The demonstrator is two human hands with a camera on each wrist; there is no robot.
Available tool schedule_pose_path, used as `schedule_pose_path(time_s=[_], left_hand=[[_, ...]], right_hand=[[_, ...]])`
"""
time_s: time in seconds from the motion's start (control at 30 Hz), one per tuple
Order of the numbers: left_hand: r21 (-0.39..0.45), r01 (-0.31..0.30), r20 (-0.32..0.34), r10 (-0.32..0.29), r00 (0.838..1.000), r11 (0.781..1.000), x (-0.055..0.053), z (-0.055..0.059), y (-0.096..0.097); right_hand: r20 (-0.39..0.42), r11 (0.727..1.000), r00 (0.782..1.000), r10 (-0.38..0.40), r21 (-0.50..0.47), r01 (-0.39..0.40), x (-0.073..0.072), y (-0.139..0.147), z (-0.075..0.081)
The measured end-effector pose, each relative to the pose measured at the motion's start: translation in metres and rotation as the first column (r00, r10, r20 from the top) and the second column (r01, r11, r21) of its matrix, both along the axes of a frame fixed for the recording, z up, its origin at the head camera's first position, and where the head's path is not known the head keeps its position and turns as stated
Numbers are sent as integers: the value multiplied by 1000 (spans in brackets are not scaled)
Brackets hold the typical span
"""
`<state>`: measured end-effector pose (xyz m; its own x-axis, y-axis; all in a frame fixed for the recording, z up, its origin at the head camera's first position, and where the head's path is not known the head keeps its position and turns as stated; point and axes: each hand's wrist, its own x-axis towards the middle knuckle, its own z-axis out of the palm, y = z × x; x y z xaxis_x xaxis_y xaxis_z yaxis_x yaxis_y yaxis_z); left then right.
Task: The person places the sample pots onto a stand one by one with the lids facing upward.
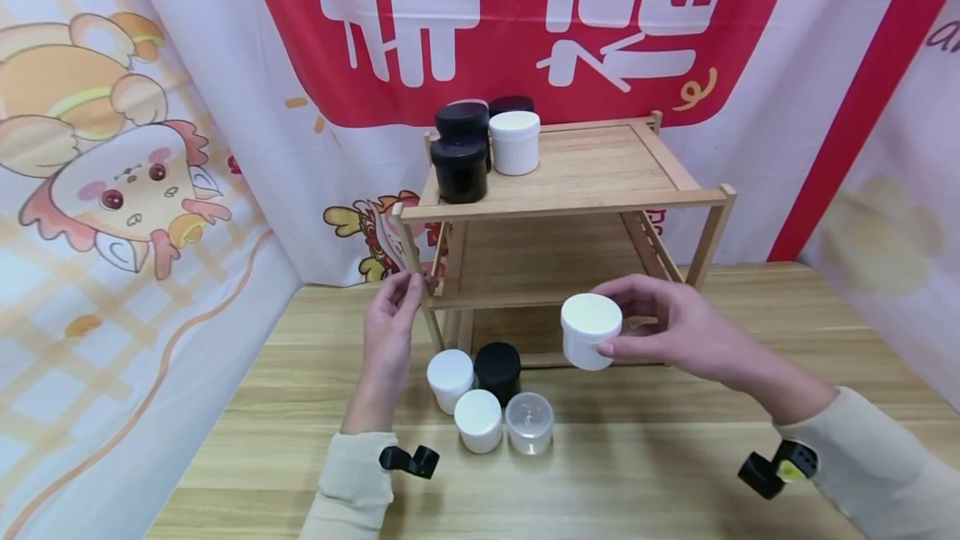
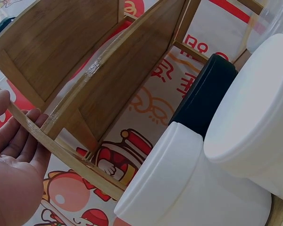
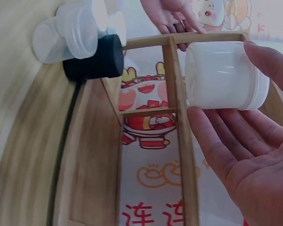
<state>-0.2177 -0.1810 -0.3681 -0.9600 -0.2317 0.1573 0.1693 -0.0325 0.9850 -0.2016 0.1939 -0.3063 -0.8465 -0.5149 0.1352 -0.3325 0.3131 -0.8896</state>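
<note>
Right hand (image 1: 663, 327) grips white jar (image 1: 591, 332) near shelf edge (image 1: 510, 304); left hand (image 1: 390, 319) holds rack post (image 1: 410, 247).

A wooden table (image 1: 247, 440) carries a wooden shelf (image 1: 600, 158), with two white jars (image 1: 478, 421), a black jar (image 1: 498, 372) and a clear jar (image 1: 529, 423) before the shelf's left end, and black jars (image 1: 459, 172) plus one white jar (image 1: 515, 144) atop that end.

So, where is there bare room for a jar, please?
Bare: the top shelf right of its white jar; what shows of the middle shelf; the table right of the clear jar. Crowded: the top shelf's left end, among black jars, and the table just left of the clear jar.
</note>
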Motion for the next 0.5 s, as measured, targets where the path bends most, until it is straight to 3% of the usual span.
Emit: schedule_pose_path(time_s=[0.5], left_hand=[[-3, 3, 2, -3, 1000, 1000, 0, 0, -1]], right_hand=[[-22, 996, 997, -69, 51, 70, 2, 4, 22]])
